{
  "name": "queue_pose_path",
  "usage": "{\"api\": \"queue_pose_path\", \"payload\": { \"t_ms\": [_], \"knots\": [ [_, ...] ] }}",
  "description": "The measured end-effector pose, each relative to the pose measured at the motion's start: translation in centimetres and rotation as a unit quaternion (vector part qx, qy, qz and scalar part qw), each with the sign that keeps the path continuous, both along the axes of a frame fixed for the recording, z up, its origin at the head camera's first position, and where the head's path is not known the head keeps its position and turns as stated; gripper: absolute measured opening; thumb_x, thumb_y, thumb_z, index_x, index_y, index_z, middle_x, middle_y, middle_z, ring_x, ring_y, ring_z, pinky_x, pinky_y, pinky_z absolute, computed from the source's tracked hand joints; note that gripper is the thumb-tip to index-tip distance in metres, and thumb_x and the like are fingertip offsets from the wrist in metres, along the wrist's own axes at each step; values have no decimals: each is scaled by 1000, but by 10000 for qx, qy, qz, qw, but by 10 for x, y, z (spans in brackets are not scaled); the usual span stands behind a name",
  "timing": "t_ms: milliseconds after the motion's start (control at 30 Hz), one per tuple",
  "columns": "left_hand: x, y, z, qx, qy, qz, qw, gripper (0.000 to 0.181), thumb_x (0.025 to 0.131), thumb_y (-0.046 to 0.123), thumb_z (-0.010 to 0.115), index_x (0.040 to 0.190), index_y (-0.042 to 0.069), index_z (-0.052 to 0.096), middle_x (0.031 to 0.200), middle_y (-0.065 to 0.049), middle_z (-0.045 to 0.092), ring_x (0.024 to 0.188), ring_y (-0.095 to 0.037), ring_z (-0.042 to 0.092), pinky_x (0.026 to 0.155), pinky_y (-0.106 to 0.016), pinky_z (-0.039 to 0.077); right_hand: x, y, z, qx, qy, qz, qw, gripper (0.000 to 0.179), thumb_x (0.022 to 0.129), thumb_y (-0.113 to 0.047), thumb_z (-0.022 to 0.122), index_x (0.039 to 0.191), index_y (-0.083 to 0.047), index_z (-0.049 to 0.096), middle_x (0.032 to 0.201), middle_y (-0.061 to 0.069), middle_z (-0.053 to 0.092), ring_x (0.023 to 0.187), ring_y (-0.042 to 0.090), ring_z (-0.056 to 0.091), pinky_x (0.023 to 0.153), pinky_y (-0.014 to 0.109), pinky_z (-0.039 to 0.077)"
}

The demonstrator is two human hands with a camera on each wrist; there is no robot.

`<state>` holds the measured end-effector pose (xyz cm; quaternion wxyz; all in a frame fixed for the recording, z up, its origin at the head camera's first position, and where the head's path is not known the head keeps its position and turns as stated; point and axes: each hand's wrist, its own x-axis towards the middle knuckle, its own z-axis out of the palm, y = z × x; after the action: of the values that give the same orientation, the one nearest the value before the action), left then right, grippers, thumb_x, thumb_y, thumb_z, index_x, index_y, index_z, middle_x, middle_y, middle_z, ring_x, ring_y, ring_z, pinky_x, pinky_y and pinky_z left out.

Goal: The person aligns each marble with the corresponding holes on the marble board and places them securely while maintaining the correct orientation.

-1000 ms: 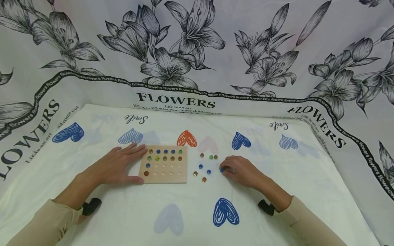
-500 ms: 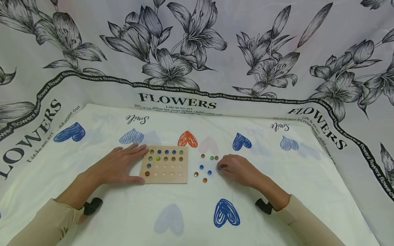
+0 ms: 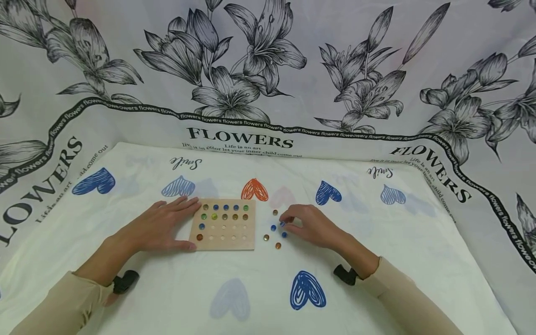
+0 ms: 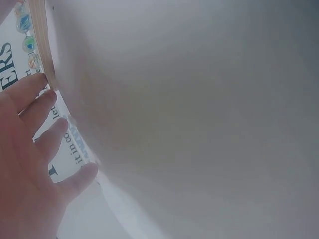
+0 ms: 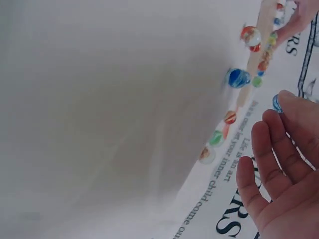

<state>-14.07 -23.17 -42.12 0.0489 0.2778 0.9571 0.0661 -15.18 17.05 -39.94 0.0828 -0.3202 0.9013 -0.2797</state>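
My left hand (image 3: 161, 225) lies with fingers spread at the left edge of a light wooden board (image 3: 228, 244), fingertips and thumb touching its corners. Marbles fill the board's two far rows. In the two near rows, only the left column holds marbles: one blue (image 3: 202, 226) and one brown (image 3: 199, 237). My right hand (image 3: 311, 225) pinches a blue marble (image 5: 277, 103) between thumb and fingertip, above the loose marbles right of the board. Two blue marbles, an orange marble (image 3: 278, 245) and an amber marble (image 3: 265, 237) lie just left of it.
A brown marble (image 3: 275, 212) lies beyond the other loose ones. The right wrist view shows a green marble (image 5: 216, 138) that the right hand covers in the head view. White cloth (image 3: 201, 288) with printed hearts covers the table, and a flower-patterned curtain (image 3: 310, 93) hangs behind.
The right hand has moved left and slightly away from the body with the pinched blue marble, now over the loose marbles. The left hand and board have stayed put.
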Motion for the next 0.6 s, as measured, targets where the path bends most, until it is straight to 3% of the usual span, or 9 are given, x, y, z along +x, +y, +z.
{"api": "queue_pose_path", "payload": {
  "t_ms": [333,600],
  "knots": [
    [0,1,0,-25,0,14,10000,110,73,88,51,153,12,41,158,-11,38,144,-41,33,105,-69,34,-5,-36,8,181,-175,118,9996,23,92,-17,72,115,-11,74,103,-4,71,96,9,63,89,31,55],
    [-1,2,0,-4,-50,24,10000,111,72,89,51,153,13,41,158,-11,37,144,-42,32,104,-70,34,-9,-67,13,407,-11,390,9984,22,94,-19,71,115,-14,74,105,-6,71,97,7,62,90,26,52]
  ]
}}
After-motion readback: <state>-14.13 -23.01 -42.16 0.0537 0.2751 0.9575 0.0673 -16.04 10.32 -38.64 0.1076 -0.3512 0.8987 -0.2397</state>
